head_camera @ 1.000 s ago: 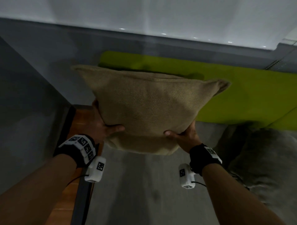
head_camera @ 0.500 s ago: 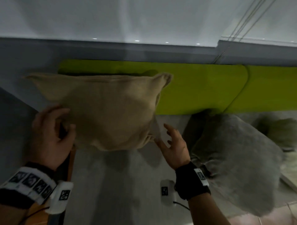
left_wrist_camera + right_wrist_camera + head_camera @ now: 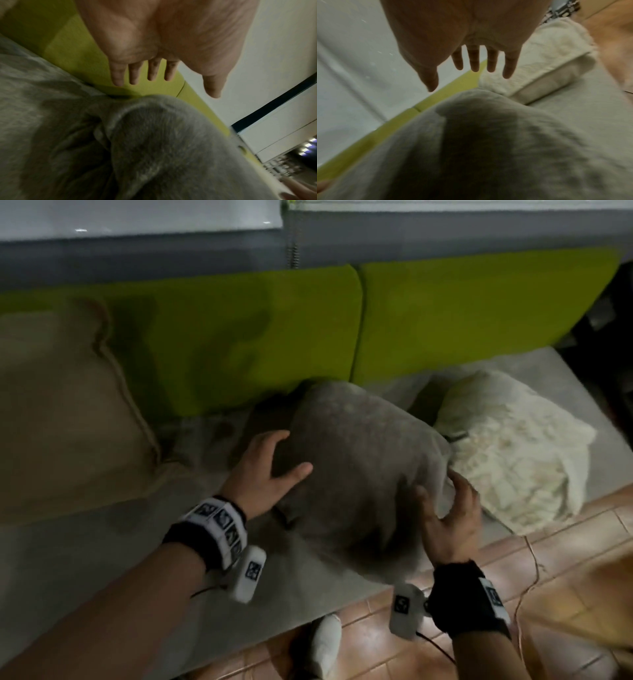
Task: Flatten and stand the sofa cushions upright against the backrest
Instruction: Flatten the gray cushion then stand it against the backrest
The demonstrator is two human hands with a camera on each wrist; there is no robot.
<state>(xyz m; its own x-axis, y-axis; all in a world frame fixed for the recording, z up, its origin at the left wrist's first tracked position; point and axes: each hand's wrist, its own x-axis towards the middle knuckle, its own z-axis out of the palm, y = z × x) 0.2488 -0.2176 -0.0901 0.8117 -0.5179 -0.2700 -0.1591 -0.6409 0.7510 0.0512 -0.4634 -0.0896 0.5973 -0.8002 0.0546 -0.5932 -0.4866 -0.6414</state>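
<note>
Since the earlier frames both hands had let go of the tan cushion (image 3: 65, 405) and swung right to the grey cushion (image 3: 356, 474). The tan cushion stood upright at the left end of the seat (image 3: 85, 549), leaning on the green backrest (image 3: 239, 337), so 1 cushion looked done.

The left hand (image 3: 263, 474) lay spread on the grey cushion's left side, fingers (image 3: 133, 73) wide and straight; whether they pressed the fabric or only neared it could not be told. The right hand (image 3: 448, 518) reached the cushion's right edge, fingers (image 3: 475, 59) also wide and holding nothing. The grey cushion slumped in the middle of the seat, its far corner near the backrest and its near corner overhanging the seat's front edge. Just beside it, toward the right end of the seat, a white cushion (image 3: 507, 453) lay crumpled and flat.

By this judgement about 1 of 3 was finished: the grey cushion was yet to be flattened and stood up, and the white cushion after it.
</note>
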